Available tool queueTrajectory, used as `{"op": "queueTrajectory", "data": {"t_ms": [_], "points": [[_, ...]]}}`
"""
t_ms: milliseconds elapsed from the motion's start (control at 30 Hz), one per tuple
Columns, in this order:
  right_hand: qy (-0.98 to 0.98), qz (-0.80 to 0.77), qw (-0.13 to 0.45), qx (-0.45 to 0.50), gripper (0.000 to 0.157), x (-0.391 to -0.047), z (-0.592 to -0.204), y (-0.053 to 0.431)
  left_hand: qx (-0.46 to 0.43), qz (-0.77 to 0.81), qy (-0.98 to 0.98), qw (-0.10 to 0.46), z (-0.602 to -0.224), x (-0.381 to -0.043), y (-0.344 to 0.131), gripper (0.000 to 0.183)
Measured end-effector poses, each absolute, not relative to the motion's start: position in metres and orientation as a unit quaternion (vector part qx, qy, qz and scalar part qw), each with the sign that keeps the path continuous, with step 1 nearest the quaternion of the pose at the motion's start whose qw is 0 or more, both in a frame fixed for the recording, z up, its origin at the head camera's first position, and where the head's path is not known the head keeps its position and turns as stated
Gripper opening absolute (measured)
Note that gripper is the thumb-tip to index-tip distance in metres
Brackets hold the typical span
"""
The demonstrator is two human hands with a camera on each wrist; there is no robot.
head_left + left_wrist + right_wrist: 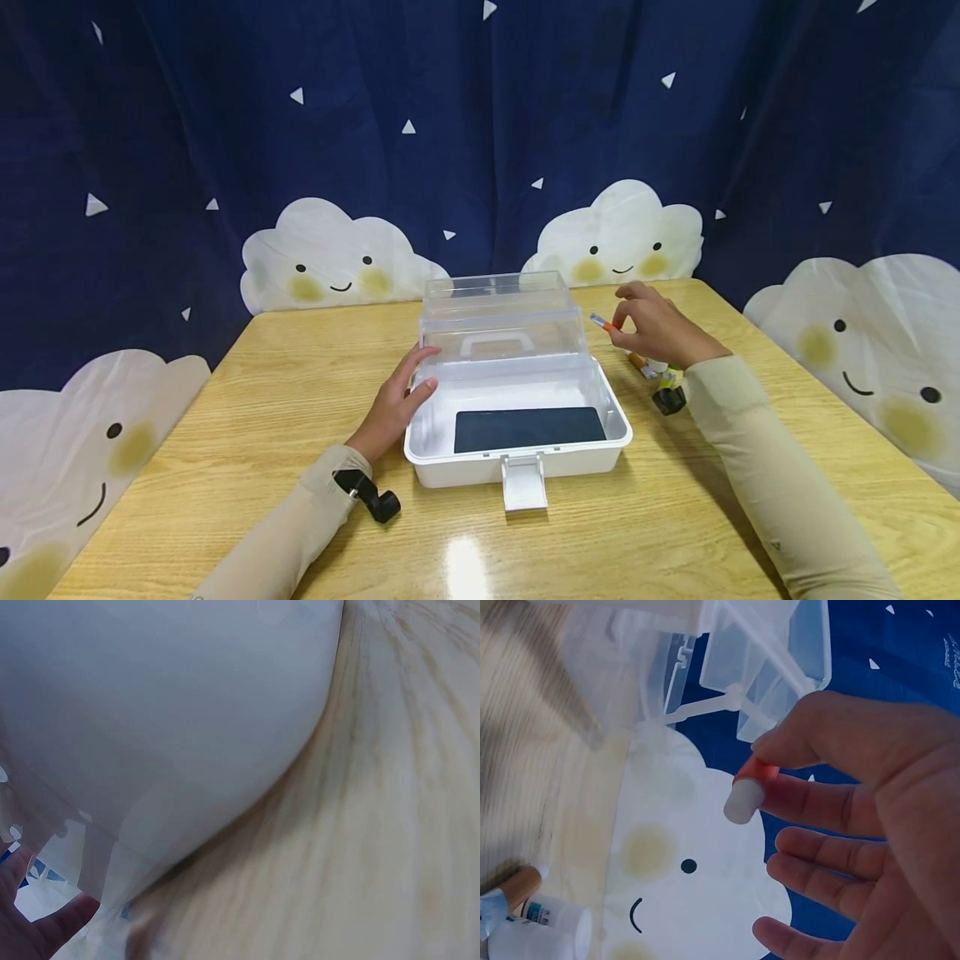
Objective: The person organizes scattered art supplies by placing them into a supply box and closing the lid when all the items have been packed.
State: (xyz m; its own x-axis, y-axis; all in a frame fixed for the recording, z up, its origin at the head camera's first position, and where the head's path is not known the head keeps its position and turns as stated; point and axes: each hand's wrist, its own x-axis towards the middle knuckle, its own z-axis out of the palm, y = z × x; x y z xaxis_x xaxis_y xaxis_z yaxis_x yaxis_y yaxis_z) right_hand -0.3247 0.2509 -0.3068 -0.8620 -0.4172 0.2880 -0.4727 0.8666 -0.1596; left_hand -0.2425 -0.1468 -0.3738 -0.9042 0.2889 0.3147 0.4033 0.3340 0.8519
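While the right hand (660,327) pinches the tube (598,321) right of the box (457,473), long axis pointing boxward, the left hand (393,404), fingers apart, is at its left side.

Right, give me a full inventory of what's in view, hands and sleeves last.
Storage box: one, white, on the table
Lid: one, clear, raised at the box's back
Latch: one, white, box front
Rectangular panel: one, dark, box floor
Small cylinder: one, orange and white, in the right hand
Tube: one, brown, right of the box
Container: at least one, white, beside the tube
Partly hidden item: one, yellow-green, near the right cuff
Table: one, wood-coloured, under the box
Curtain: navy, white clouds and triangles, behind
Wrist cameras: two, black, at the cuffs
Sleeves: two, beige, both arms
Left hand: one, box's left side
Right hand: one, pinching the cylinder
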Motion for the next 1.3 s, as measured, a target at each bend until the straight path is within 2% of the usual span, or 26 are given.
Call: {"op": "queueTrajectory", "data": {"t_ms": [933, 1300], "points": [[-0.944, 0.111, 0.145, 0.274, 0.008, -0.307, -0.294, 0.231, -0.216, -0.536, -0.814, 0.058, -0.375, -0.243, -0.147, 0.048], [-0.925, 0.132, 0.157, 0.321, 0.008, -0.303, -0.294, 0.222, -0.215, -0.534, -0.815, 0.059, -0.373, -0.242, -0.146, 0.048]]}}
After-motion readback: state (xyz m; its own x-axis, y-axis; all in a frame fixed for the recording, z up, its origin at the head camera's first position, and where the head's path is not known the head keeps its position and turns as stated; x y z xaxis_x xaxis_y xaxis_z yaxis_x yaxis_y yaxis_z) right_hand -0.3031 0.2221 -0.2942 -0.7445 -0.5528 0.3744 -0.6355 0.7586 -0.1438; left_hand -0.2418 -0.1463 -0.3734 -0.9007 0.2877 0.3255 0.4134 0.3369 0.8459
